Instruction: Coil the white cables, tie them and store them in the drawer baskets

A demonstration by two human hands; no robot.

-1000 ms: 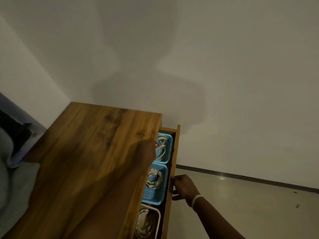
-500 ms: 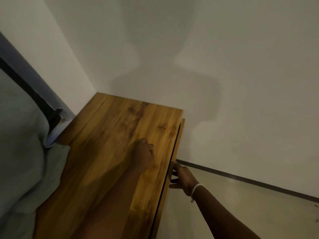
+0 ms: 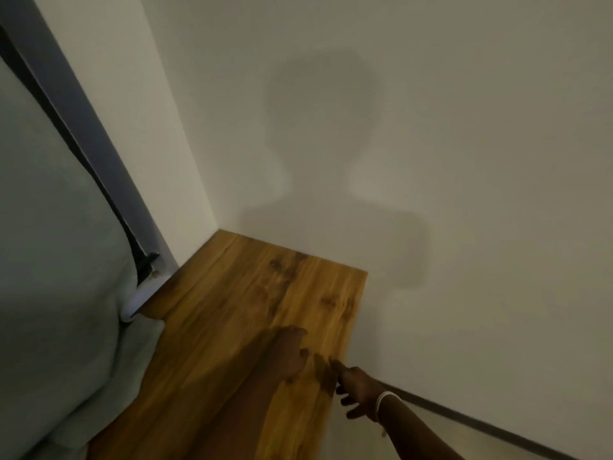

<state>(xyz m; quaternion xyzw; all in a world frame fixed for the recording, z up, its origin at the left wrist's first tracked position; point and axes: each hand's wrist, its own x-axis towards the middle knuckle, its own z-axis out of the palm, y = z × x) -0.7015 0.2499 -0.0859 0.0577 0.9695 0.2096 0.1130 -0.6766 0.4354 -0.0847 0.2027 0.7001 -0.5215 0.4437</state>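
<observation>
The wall [image 3: 464,161] rises behind the cabinet [image 3: 265,310], with a shadow cast on it. Pale bedding [image 3: 49,260] lies against the cabinet's left side. The left hand [image 3: 285,353] rests on the cabinet top near its right edge, fingers loosely bent, grasping nothing. The right hand [image 3: 358,391] touches that right edge, fingers spread and relaxed. No drawer, baskets or cables show; the cabinet front is out of view.
</observation>
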